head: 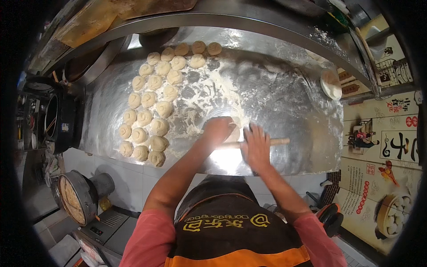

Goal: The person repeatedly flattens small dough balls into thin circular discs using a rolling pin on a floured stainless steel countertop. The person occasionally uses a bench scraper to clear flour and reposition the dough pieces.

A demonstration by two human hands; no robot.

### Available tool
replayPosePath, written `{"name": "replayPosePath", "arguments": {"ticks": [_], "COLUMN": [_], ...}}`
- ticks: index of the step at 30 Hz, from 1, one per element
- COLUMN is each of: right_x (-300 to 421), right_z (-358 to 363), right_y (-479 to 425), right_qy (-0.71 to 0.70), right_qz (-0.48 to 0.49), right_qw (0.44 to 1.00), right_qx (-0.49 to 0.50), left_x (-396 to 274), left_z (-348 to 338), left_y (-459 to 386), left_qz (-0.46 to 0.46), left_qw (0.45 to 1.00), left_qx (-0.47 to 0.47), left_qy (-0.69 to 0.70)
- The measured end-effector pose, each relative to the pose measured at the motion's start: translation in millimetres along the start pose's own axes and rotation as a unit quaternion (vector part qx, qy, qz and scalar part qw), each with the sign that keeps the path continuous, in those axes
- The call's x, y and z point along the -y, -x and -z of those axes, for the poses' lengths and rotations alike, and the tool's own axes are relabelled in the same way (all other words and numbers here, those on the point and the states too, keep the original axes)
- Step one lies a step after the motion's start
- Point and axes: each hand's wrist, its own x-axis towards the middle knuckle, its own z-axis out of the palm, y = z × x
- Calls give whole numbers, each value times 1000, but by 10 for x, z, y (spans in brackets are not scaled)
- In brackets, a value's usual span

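A thin, flat piece of dough (235, 132) lies on the floured steel worktop (287, 110) in front of me. My left hand (218, 130), blurred, has its fingers curled at the left edge of this dough. Under the palm of my right hand (257, 145) runs a wooden rolling pin (281, 142), its fingers stretched forward over it. The pin's left part reaches along the near side of the dough, towards my left wrist. To the left, several coiled dough pieces (144, 117) stand in rows, curving along the far edge.
A metal shelf (240, 24) spans the back above the worktop. At the far right sits a bowl of white powder (332, 85). A black pot (61, 118) stands off the left end. Below it, a round steamer (74, 198) rests near a grey appliance (106, 224).
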Motion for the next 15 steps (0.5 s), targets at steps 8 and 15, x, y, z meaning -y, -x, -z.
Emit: {"name": "replayPosePath", "arguments": {"ticks": [8, 15], "right_x": [-138, 82], "right_z": [-132, 40], "right_y": [-534, 113], "right_qy": [18, 16], "right_qz": [-47, -10], "right_qw": [995, 1000], "right_qx": [-91, 3], "left_x": [-93, 41], "left_z": [-11, -15], "left_y": [3, 35], "left_qz": [16, 23], "left_qw": [997, 995], "left_qx": [-27, -22], "left_qy": [68, 91]}}
